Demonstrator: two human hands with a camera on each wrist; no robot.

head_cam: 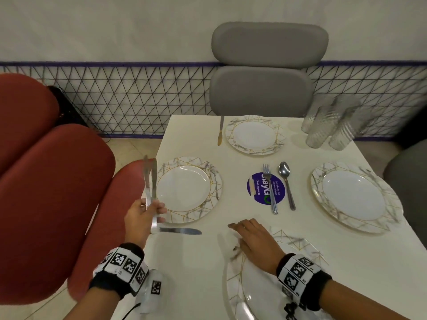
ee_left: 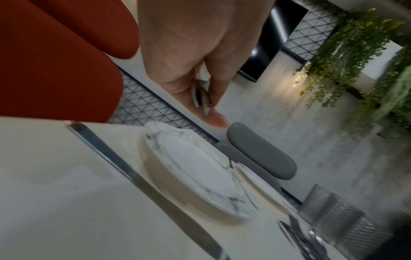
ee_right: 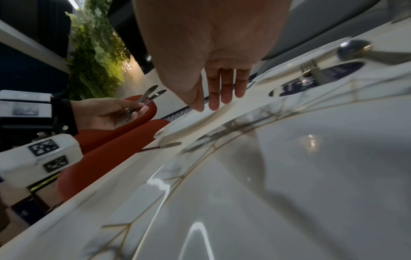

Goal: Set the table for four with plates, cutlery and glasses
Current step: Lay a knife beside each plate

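Note:
Four marbled plates sit on the cream table [head_cam: 208,262]: far [head_cam: 254,135], left [head_cam: 187,189], right [head_cam: 353,196] and near [head_cam: 265,292]. My left hand [head_cam: 154,211] is at the table's left edge and grips two knives [head_cam: 150,179] upright; their handle ends [ee_left: 200,96] show between thumb and fingers. A third knife [head_cam: 180,231] lies flat on the table below the left plate, blade pointing right. Another knife [head_cam: 220,130] lies left of the far plate. My right hand [head_cam: 242,229] hovers with straight fingers [ee_right: 222,91] over the near plate's rim [ee_right: 289,176], holding nothing.
A fork [head_cam: 269,188] and a spoon [head_cam: 286,183] lie mid-table on a blue round sticker [head_cam: 265,188]. Several ribbed glasses [head_cam: 328,123] stand clustered at the back right corner. Red chairs [head_cam: 57,181] stand on the left, and a grey chair [head_cam: 263,88] at the far side.

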